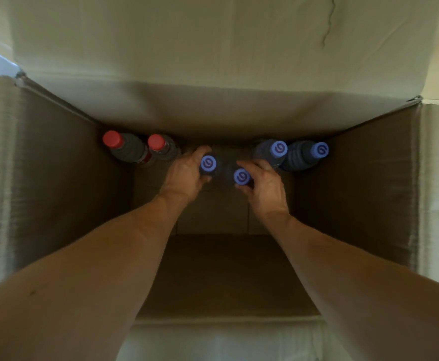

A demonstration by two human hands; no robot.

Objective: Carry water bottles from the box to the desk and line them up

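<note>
Deep in the cardboard box [56,178], both arms reaching straight down. Left hand [187,173] curled round a blue-capped bottle [208,163]; right hand [265,183] curled round a second blue-capped bottle [242,176]. Both upright, long axes pointing up at the camera (so a straight lift out looks right). Against the far wall, untouched: 2 red-capped bottles [124,145] left, 2 more blue-capped bottles [299,152] right. No desk in view.

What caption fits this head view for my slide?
Both hands, left and right, grip blue-capped bottles inside the cardboard box.
</note>
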